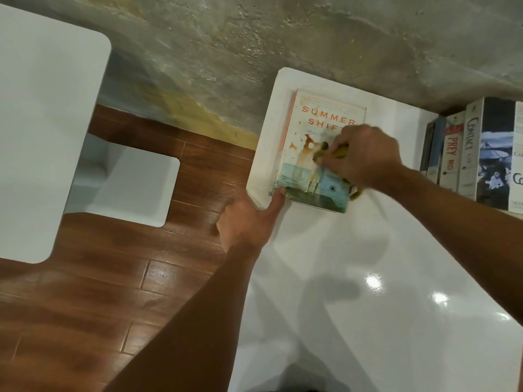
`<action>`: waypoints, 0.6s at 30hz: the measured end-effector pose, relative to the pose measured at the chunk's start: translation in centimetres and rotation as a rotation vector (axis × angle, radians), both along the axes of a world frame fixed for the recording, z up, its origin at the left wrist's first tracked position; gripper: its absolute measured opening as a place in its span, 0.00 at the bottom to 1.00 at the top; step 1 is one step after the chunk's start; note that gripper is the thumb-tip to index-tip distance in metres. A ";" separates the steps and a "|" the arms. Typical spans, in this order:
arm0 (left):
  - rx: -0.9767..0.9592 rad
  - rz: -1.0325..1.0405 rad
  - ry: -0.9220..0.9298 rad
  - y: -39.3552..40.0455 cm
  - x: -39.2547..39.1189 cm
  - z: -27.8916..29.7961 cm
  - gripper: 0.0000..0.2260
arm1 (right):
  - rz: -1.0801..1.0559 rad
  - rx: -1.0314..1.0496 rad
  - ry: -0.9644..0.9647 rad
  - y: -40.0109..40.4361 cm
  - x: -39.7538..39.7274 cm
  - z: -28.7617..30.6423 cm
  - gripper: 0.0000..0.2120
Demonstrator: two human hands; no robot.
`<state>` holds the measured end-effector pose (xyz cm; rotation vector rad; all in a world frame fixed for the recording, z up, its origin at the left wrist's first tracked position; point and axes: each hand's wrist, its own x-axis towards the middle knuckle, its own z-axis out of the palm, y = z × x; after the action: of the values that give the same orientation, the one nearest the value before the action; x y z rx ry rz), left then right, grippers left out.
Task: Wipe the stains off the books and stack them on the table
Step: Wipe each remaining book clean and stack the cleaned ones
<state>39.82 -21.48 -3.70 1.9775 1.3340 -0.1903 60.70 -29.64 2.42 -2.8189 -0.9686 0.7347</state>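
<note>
In the head view, the wiping step is going on: the right hand (365,157) grips a yellow-green cloth (336,152) and presses it on the brown stain (307,149) in the middle of the book (317,176), which lies flat at the far left end of the white tabletop (368,278). The left hand (249,219), at 7 o'clock from the book, has straight fingers (278,198) touching its near left corner. Next, I think the cloth must rub toward 9 o'clock over the leftover stain, and then the standing books (467,154) at 3 o'clock need wiping and stacking.

Left hand (249,219): bare, no glove, ring or watch visible; left forearm (181,321): bare along its whole visible length, no sleeve in view; right hand (365,157): bare, slightly blurred; right forearm (458,210): bare, sparse hair near the wrist, no sleeve in view.
</note>
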 end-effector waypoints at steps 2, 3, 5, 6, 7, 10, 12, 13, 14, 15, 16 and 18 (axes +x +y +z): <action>-0.005 0.010 0.001 -0.1 -0.2 0.0 0.34 | -0.166 0.064 -0.042 0.7 1.2 -0.1 0.15; -0.006 0.017 0.004 -0.2 -0.3 0.0 0.34 | -0.175 0.070 -0.044 0.9 1.1 -0.3 0.14; -0.011 0.014 0.004 -0.2 -0.4 0.0 0.33 | -0.057 0.017 0.029 0.5 -0.4 -0.5 0.12; -0.016 0.010 0.000 -0.3 -0.4 0.0 0.33 | 0.014 -0.004 0.075 0.1 -0.9 -0.6 0.12; -0.014 0.005 -0.006 -0.2 -0.2 0.0 0.33 | 0.036 -0.008 0.077 0.0 -0.8 -0.2 0.12; 0.000 0.004 -0.007 -0.1 -0.2 0.0 0.33 | -0.117 0.079 -0.053 0.8 1.4 0.1 0.13; 0.003 0.008 -0.001 -0.2 -0.3 -0.1 0.33 | -0.107 0.100 -0.079 1.0 1.1 -0.1 0.13; 0.004 0.010 0.003 -0.1 -0.3 -0.1 0.33 | -0.031 0.078 -0.062 0.9 0.3 -0.3 0.13; 0.000 0.006 0.004 0.0 -0.2 -0.1 0.33 | 0.043 0.049 -0.038 0.6 -0.1 -0.4 0.13; -0.003 0.006 0.003 0.0 -0.1 -0.1 0.33 | 0.078 0.026 -0.035 0.6 -0.2 -0.3 0.14; -0.006 0.011 -0.002 0.1 0.0 -0.1 0.34 | 0.065 0.013 -0.077 0.9 0.4 -0.1 0.14; -0.015 0.016 -0.009 0.0 -0.1 -0.1 0.34 | -0.045 0.028 -0.150 1.7 1.8 0.1 0.16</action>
<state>39.76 -21.46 -3.82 1.9525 1.3379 -0.1832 62.45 -27.93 2.57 -2.8951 -0.9234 0.5069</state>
